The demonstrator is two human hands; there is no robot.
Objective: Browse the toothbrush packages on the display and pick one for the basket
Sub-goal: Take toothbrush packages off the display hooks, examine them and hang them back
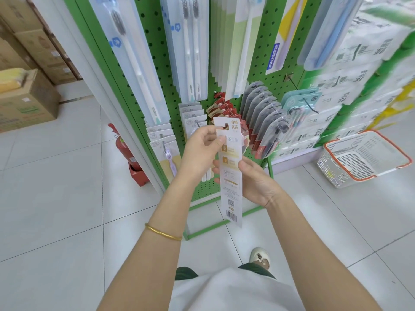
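A long white toothbrush package (231, 176) with gold labels and a barcode hangs upright in front of the green pegboard display (157, 63), its printed back towards me. My left hand (202, 151) pinches it near the top, below the hang hole. My right hand (253, 180) holds its middle from behind, thumb on the front. Several other toothbrush packages hang on the pegs: white ones (193, 48), red ones (224, 108), grey ones (262, 108). A white basket with an orange rim (363, 158) stands on the floor at the right.
A red fire extinguisher (125, 149) stands at the rack's left foot. Cardboard boxes (27, 102) are stacked at the far left. Wrapped paper packs (350, 75) fill the shelf on the right. The floor is white tile (67, 198).
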